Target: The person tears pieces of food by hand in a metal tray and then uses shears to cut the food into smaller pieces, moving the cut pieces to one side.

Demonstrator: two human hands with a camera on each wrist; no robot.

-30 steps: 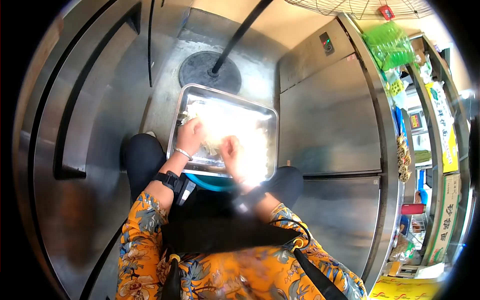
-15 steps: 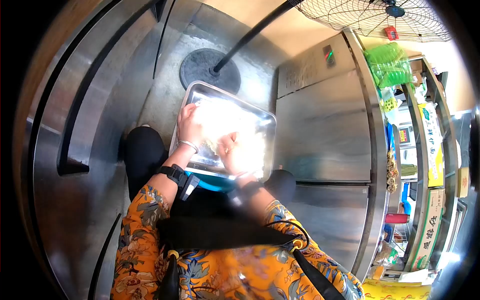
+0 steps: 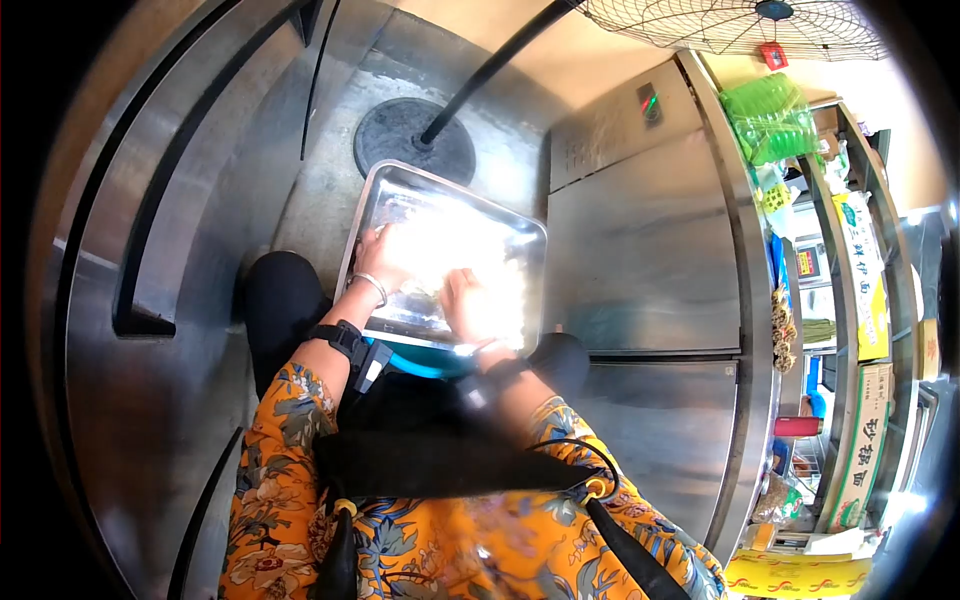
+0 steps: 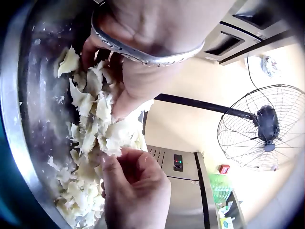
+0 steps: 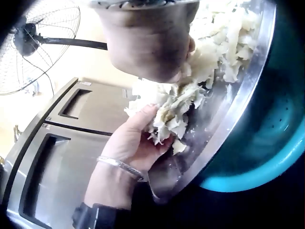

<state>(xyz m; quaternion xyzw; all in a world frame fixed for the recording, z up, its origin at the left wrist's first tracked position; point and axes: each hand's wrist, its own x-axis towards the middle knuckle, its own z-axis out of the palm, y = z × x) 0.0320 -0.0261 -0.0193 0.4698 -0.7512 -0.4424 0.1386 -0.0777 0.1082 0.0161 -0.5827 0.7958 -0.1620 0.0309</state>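
A metal tray (image 3: 544,270) sits at the person's lap, its inside washed out by glare in the head view. Pale, ragged torn flakes of food (image 4: 78,202) are heaped in it. My left hand (image 5: 128,140), with a silver bangle, holds a loose clump of these flakes (image 5: 169,112), thumb on top. Close beside it, my right hand (image 4: 138,188) pinches at the edge of the same clump with thumb and fingers. From the right wrist, the right hand (image 5: 147,45) hides its own fingertips.
Beneath the tray is a teal basin (image 5: 257,169). A standing fan's round base (image 3: 415,143) is on the floor just beyond the tray. Steel cabinets (image 3: 650,260) close in on the right, a steel door front (image 3: 210,230) on the left. Crowded shelves (image 3: 850,300) stand far right.
Both hands stay over the tray, with small shifts; the left hand moved up the tray and then slightly back down. The head view has tilted a little, bringing more of the fan into sight.
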